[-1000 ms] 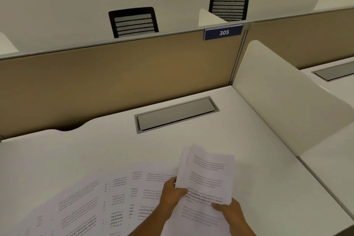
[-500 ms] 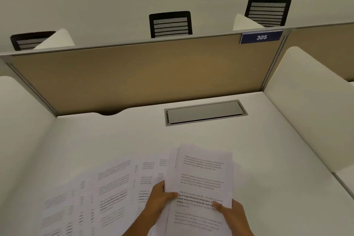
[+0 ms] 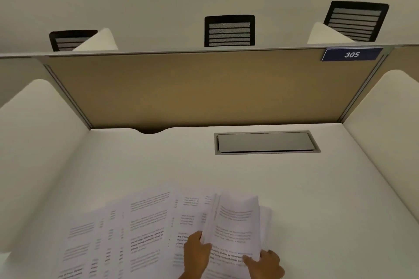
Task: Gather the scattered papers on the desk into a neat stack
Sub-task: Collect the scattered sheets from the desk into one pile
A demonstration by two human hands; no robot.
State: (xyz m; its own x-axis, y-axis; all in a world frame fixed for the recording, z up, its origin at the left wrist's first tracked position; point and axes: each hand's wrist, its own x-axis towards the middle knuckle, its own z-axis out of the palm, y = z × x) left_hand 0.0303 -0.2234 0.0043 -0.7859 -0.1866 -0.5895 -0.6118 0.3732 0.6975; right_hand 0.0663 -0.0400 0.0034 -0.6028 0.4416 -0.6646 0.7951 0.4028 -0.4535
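Just this side of the grey cable hatch [image 3: 265,142] set into the desk [image 3: 317,188], in the head view, a gathered bundle of papers [image 3: 235,222] stands tilted up off the surface, its long axis running away from the person toward the hatch; the left hand [image 3: 196,253] is clenched on the bundle's left long edge, thumb over the top sheet, and the right hand [image 3: 265,264] pinches its near right corner; both grips are closed on the same bundle. The loose sheets [image 3: 127,233] not yet collected lie flat and overlapping, fanned out to the left of the bundle and well to the left of the hatch, their near ends running out of view at the bottom edge; one sheet pokes out under the bundle on its right side. The remaining papers thus lie leftward from the grip, so the left hand is the nearer one; I judge it would have to let go and reach that way while the right keeps the bundle.
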